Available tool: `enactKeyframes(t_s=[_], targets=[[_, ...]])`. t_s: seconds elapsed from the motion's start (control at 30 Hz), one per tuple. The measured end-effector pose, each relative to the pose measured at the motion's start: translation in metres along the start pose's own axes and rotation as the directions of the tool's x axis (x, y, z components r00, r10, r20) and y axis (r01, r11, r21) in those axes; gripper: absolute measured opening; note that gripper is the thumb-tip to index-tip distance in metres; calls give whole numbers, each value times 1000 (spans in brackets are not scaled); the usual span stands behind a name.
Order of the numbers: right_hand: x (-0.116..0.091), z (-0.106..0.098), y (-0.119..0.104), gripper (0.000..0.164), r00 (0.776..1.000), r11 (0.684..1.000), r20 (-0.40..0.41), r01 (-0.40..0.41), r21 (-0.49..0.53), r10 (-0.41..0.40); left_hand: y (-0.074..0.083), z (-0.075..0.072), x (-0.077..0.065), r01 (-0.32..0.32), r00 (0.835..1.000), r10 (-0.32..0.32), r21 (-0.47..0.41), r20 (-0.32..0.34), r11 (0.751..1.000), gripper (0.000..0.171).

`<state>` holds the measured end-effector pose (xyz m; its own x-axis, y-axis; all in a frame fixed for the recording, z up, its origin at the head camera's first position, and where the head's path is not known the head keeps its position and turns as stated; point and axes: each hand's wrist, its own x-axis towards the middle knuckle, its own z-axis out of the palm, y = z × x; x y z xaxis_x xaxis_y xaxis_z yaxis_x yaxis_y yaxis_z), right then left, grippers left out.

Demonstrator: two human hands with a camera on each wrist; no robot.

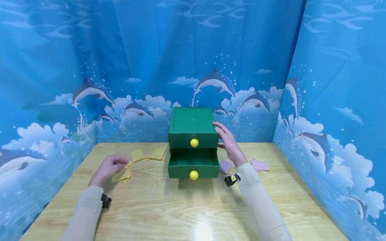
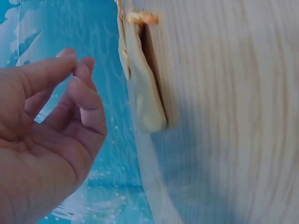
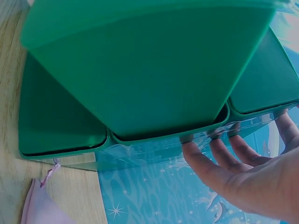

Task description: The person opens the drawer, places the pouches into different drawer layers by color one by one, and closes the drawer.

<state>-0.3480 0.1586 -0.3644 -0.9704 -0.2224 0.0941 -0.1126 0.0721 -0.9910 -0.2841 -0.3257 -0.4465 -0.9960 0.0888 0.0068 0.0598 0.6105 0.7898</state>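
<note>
A green drawer cabinet (image 1: 193,120) stands on the table with its middle drawer (image 1: 181,172) pulled out; inside, I see only bare green walls. My right hand (image 1: 228,142) rests on the cabinet's right side, its fingers (image 3: 203,161) extended against the casing in the right wrist view. My left hand (image 1: 108,169) hovers by a yellow drawstring pouch (image 1: 122,174), apart from it in the left wrist view. There, its thumb and fingers (image 2: 88,100) are loosely bent, tips close together, with nothing visible between them. Two more yellow pouches (image 1: 137,155) lie farther right.
Right of the cabinet lie a light purple pouch (image 1: 225,165), partly behind my wrist, and another purple pouch (image 1: 260,165). The shut top drawer and the pulled-out one bear yellow knobs (image 1: 194,143). A blue dolphin-print curtain (image 1: 193,67) surrounds the wooden table (image 1: 156,207).
</note>
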Motion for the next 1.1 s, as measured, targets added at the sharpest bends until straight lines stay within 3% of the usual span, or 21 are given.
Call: enactKeyframes(t_s=[0.07,0.43,0.77,1.1], targets=[[0,0,0,47,1000,1000,1,-1,0,1,-3,-3,-2,-13,1000,12,30,19,999,32],[0,-1,-4,48,1000,1000,7,5,-4,-5,-7,-7,0,54,995,-59,52,83,997,39],[-3,-1,-7,50,1000,1000,26,5,17,-5,-2,4,9,72,983,-85,80,161,994,47],[-1,-1,1,48,1000,1000,2,6,-15,-6,-2,11,6,60,983,-76,101,164,993,44]])
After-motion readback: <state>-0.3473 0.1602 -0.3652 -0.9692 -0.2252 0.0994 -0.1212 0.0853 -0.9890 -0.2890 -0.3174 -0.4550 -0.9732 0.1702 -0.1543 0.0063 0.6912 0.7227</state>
